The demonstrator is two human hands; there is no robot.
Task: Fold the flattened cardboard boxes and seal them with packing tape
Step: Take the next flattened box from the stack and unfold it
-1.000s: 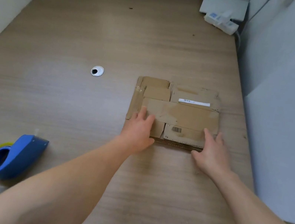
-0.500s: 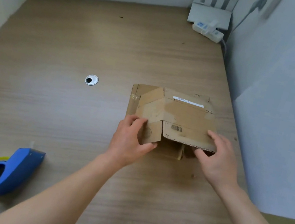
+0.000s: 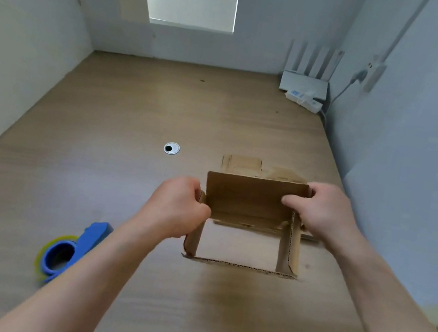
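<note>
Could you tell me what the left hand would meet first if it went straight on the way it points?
Most likely the opened brown cardboard box itself: the left hand grips its left wall; depth is unclear.

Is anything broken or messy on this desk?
The cardboard box looks worn: its far flap has pale, scuffed patches, as if the top paper had peeled off. Nothing is spilled, and nothing else stands out.
</note>
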